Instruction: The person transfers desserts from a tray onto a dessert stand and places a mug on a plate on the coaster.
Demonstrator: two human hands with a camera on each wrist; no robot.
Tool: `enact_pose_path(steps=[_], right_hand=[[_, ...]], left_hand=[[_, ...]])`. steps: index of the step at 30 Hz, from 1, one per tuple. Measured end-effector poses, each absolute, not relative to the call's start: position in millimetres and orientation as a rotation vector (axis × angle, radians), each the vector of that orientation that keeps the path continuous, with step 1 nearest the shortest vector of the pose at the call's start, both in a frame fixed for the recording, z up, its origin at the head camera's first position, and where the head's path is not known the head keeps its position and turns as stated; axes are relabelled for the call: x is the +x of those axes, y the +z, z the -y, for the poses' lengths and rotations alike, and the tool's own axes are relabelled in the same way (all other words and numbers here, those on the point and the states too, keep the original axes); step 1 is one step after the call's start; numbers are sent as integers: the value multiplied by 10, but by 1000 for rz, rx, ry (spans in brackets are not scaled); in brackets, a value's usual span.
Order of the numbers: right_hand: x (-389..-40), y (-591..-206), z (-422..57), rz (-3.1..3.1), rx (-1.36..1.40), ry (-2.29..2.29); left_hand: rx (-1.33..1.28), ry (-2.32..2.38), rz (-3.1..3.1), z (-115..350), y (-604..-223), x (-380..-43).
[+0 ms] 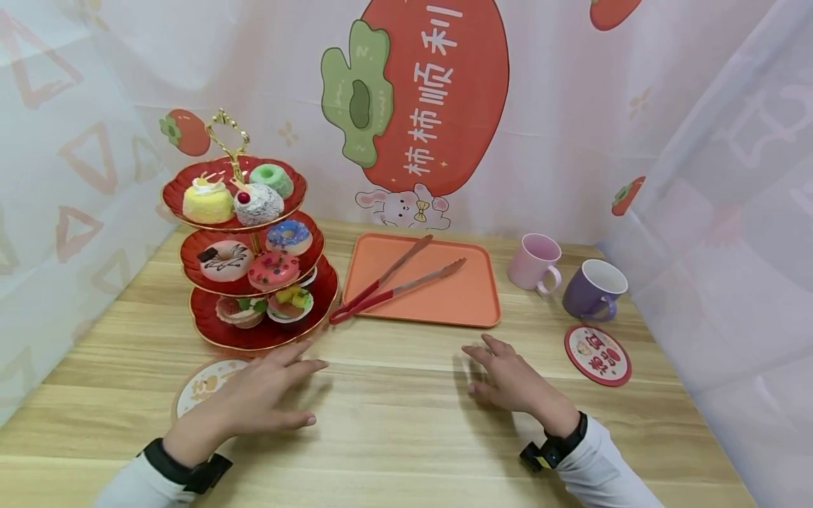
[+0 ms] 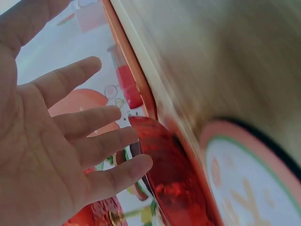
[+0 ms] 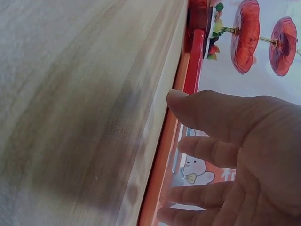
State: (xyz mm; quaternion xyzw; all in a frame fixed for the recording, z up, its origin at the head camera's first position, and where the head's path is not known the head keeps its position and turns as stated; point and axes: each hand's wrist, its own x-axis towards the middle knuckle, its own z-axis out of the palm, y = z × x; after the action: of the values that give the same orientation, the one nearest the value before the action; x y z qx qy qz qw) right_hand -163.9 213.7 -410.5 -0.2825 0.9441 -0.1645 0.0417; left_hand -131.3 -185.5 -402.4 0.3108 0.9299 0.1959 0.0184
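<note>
My left hand (image 1: 257, 395) hovers over the table with fingers spread, holding nothing. It overlaps a round coaster (image 1: 202, 384) and is nearest the three-tier red stand (image 1: 209, 331). My right hand (image 1: 511, 377) is over the table at the right, fingers loosely extended, also holding nothing. Beyond the hands lies an orange tray (image 1: 444, 303), with red-handled metal tongs (image 1: 381, 293) resting across its left part. In the left wrist view the palm (image 2: 37, 150) and straight fingers show beside the stand. The right wrist view shows the bare palm (image 3: 273, 150) and the tray's edge behind it.
The stand carries small cakes (image 1: 208, 201) on top, donuts (image 1: 226, 261) in the middle and tarts (image 1: 290, 305) below. A pink mug (image 1: 532, 264) and a purple mug (image 1: 587, 293) stand at the right, near a red-rimmed coaster (image 1: 598, 355). Printed curtains enclose the table.
</note>
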Motion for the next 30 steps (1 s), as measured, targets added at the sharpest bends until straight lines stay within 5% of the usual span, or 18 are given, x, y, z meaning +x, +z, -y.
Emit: enact_pose_path(steps=[16, 30], right_hand=[[-1678, -4117, -2171, -2880, -844, -527], [-2081, -4101, -2531, -3023, -632, -701]], left_hand=[[952, 562, -2891, 1720, -4012, -1335], [977, 573, -2876, 1658, -4005, -1335]])
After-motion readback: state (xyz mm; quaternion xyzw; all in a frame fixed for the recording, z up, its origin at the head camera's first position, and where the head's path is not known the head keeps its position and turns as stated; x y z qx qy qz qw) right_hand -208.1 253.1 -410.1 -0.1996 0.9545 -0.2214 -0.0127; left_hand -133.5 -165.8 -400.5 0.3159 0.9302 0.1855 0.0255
